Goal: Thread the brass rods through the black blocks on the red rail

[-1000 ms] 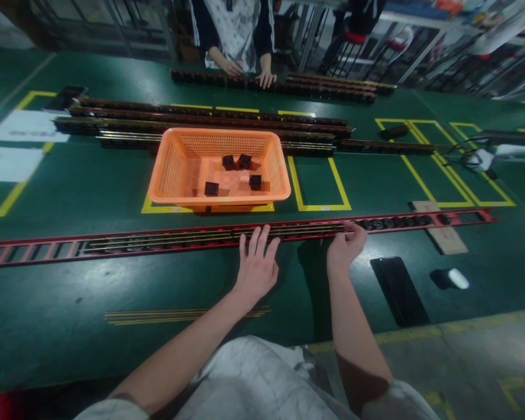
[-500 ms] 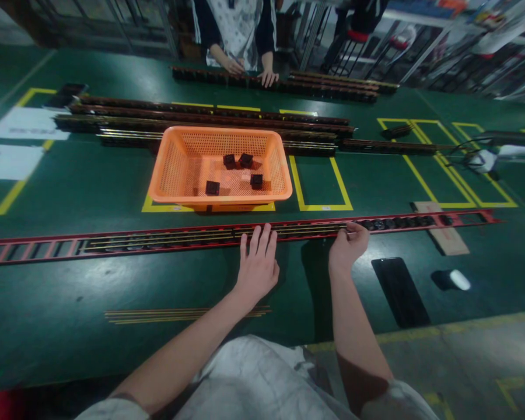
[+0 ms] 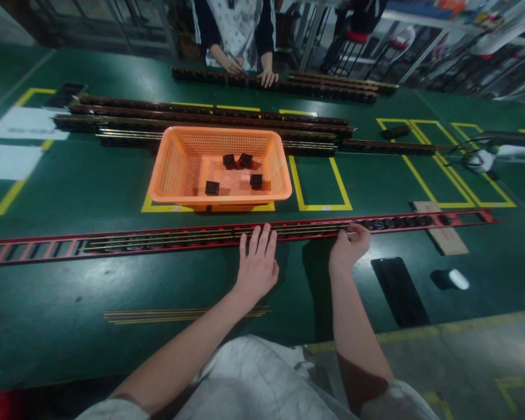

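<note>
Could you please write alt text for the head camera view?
A person's open left hand is at a long red frame holding thin golden rods; the right hand is there too, curled, farther right. Beyond stands an orange basket with four black blocks.

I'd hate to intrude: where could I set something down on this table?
Bare table shows inside the yellow outline right of the orange basket, and left of the thin rods. It's crowded along the red frame, at the left hand and right hand, and behind the basket, among dark bars.

Red-seated stools [image 3: 356,37] stand beyond the green table [image 3: 376,181].
</note>
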`<control>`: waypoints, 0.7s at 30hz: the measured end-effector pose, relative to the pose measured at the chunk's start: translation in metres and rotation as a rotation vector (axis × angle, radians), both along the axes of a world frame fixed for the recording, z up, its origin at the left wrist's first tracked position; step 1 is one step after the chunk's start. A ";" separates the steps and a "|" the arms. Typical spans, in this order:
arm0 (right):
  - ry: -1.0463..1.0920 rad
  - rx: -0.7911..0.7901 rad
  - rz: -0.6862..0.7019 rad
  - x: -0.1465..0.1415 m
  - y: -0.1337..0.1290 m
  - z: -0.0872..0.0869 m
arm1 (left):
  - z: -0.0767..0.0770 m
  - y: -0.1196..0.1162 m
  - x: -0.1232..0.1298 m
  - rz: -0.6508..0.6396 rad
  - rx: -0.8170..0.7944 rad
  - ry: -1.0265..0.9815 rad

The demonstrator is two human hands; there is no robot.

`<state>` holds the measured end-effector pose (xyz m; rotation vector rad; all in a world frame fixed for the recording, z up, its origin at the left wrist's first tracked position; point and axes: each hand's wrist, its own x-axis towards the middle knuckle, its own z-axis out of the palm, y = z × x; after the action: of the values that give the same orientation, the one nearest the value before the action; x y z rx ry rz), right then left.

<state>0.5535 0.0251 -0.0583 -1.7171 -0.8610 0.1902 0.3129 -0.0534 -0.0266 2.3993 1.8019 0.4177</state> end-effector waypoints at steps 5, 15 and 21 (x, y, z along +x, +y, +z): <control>0.003 -0.015 -0.007 0.001 0.001 0.002 | 0.000 0.000 0.000 0.002 0.001 0.000; 0.078 0.046 -0.028 0.006 0.006 -0.004 | -0.001 0.000 0.001 0.014 0.007 -0.001; 0.059 0.026 -0.043 0.006 0.006 -0.004 | -0.002 0.000 0.000 0.009 0.006 -0.005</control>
<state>0.5599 0.0309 -0.0627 -1.6960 -0.7799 0.1988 0.3132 -0.0535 -0.0284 2.3930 1.8122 0.4303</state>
